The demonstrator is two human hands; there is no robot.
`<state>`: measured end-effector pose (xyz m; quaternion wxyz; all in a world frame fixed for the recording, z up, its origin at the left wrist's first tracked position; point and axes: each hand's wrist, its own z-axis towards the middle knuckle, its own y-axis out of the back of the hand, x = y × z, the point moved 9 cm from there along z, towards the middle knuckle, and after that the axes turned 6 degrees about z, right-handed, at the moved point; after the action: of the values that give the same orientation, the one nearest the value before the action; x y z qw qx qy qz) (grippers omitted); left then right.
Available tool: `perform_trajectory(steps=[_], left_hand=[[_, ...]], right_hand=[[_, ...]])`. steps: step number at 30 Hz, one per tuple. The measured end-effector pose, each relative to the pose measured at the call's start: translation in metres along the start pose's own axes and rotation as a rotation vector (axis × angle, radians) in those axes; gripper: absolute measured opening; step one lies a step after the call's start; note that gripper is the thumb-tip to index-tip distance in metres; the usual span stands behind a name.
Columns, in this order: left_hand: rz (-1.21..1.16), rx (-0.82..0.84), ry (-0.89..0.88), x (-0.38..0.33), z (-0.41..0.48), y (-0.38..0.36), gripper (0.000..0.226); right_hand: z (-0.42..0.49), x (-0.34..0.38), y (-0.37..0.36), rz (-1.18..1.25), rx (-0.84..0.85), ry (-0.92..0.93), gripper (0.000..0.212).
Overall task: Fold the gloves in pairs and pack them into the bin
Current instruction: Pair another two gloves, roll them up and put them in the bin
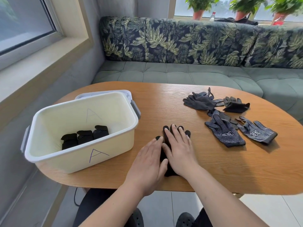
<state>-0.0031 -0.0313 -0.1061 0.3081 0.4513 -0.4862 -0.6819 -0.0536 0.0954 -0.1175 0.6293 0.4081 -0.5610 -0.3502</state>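
Black glove lies flat on the table near its front edge, just right of the bin. Left hand and right hand press it, fingers straight and slightly spread. Three dark bundles sit inside the bin; loose gloves lie to the right.

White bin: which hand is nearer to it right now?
Left. The left hand lies flat on the black glove, on the side toward the bin without touching it; the right hand presses the glove's far side.
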Motion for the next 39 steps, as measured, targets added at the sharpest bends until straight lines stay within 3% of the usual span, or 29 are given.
perform_trajectory(steps=[3,8,11,16,22,25,30,35,39], left_hand=[[0.051,0.025,0.018,0.001,0.001,-0.002,0.072],[0.136,0.069,0.060,0.004,0.004,-0.009,0.077],[0.161,0.080,0.066,0.004,0.005,-0.011,0.077],[0.182,0.086,0.097,0.006,0.006,-0.013,0.078],[0.082,0.010,0.086,0.007,0.004,-0.004,0.080],[-0.060,-0.120,-0.022,0.004,0.000,0.010,0.064],[-0.158,-0.182,-0.142,0.001,-0.004,0.010,0.030],[-0.187,-0.240,-0.129,0.002,-0.005,0.010,0.019],[-0.152,-0.284,-0.154,-0.002,-0.008,0.012,0.009]], right_hand=[[-0.008,-0.013,0.015,0.162,-0.116,0.035,0.059],[-0.028,-0.044,0.014,-0.057,-0.025,-0.052,0.078],[-0.040,-0.044,0.023,-0.141,-0.061,-0.020,0.080],[-0.051,-0.042,0.016,-0.126,-0.040,-0.004,0.082],[-0.058,-0.038,0.032,0.034,-0.188,0.077,0.065],[-0.063,-0.035,0.032,0.024,-0.200,0.131,0.054],[-0.059,-0.036,0.031,0.032,-0.214,0.117,0.047],[-0.076,-0.024,0.045,0.101,-0.343,0.292,0.022],[-0.077,-0.025,0.043,0.094,-0.363,0.280,0.017]])
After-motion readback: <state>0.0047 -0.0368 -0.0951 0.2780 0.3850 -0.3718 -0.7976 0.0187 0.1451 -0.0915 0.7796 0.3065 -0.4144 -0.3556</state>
